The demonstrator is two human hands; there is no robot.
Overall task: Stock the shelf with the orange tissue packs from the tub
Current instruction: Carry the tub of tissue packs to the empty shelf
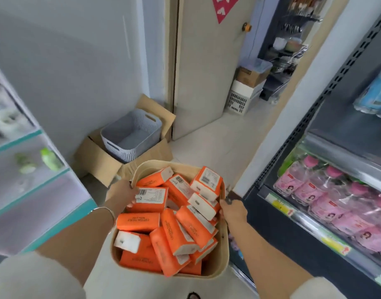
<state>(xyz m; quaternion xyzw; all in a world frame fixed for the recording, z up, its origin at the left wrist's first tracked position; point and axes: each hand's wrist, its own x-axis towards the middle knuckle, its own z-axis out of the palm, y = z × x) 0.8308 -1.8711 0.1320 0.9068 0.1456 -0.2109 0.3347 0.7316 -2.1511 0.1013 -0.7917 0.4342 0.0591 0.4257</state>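
A cream tub (223, 251) hangs low in the middle, held off the floor between my two hands. Several orange tissue packs (163, 221) lie jumbled inside it. My left hand (123, 195) grips the tub's left rim, its fingers curled over the edge onto a pack. My right hand (233, 210) grips the right rim, fingers curled inside the tub. The dark shelf unit (278, 212) stands close on the right, with pink packs (327, 203) on its lower shelf and blue packs (377, 96) on the shelf above.
An empty grey basket (131, 134) sits in an open cardboard box (94, 160) on the floor ahead. A teal-edged shelf (30, 169) runs along the left. A cream door (202, 67) stands open ahead, with a white crate (239, 102) and boxes in the room beyond.
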